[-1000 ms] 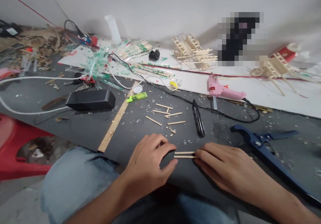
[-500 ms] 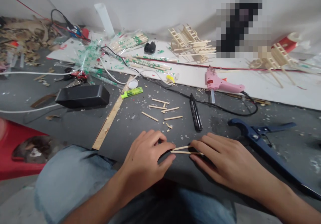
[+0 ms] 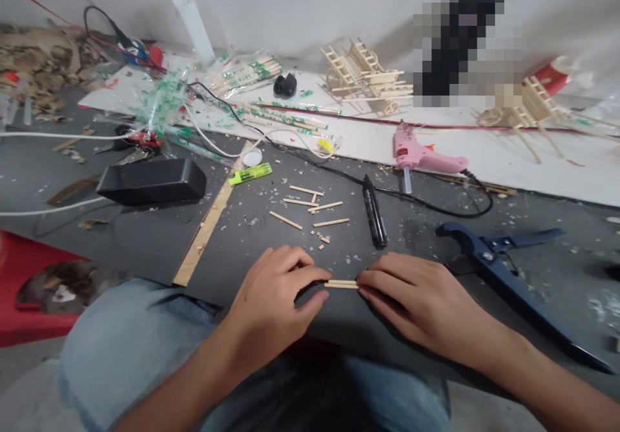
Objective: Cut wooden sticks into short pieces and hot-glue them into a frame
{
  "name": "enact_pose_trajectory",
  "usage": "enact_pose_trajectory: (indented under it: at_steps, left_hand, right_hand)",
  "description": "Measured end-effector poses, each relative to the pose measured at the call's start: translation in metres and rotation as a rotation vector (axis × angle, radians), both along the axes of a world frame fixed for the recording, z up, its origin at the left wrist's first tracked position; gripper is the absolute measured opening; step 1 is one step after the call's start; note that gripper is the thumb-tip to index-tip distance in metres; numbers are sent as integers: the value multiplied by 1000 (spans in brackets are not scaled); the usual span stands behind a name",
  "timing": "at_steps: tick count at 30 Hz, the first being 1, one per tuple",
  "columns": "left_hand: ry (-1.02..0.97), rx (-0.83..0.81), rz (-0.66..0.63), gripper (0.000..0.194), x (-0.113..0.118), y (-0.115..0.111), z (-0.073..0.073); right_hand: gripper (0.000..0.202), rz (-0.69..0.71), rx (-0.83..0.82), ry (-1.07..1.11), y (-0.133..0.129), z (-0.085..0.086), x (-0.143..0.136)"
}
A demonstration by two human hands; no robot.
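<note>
Two thin wooden sticks [image 3: 341,284] lie side by side near the front edge of the grey table. Around their right ends, the thumb and fingers of my right hand [image 3: 416,296] are closed. My left hand [image 3: 283,296] is at their left ends, with thumb and index finger apart; the index fingertip appears to touch the upper stick. Beyond my hands lie several short cut sticks [image 3: 330,223] and a few tiny offcuts [image 3: 323,239]. A black marker [image 3: 374,212] rests just past my right hand.
A blue cutter [image 3: 494,257] lies right of my right hand. Farther back are a pink glue gun [image 3: 429,156] with its cable, a yellow-green highlighter [image 3: 250,174], a black box [image 3: 152,181], a wooden strip [image 3: 206,232], wrapped chopsticks [image 3: 285,117] and a wooden cart model [image 3: 365,73].
The two sticks were splayed in a narrow V and now lie together, nearly parallel. My right hand has shifted slightly left, closer to my left hand.
</note>
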State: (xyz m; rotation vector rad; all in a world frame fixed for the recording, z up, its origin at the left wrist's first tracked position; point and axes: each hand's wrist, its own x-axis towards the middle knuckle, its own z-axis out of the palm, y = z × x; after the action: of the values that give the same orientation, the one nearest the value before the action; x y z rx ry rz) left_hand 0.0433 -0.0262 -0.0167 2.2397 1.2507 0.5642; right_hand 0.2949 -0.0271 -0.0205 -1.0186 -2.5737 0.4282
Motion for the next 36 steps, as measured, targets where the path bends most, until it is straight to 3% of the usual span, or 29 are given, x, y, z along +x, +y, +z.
enact_pose_trajectory:
  at_steps: [14, 36]
  left_hand:
    - [48, -89, -27, 15, -5, 9, 5]
    - [43, -73, -6, 12, -4, 9, 6]
  right_hand:
    - [17, 0, -6, 22, -1, -2, 0]
    - [20, 1, -39, 23, 1, 1, -2]
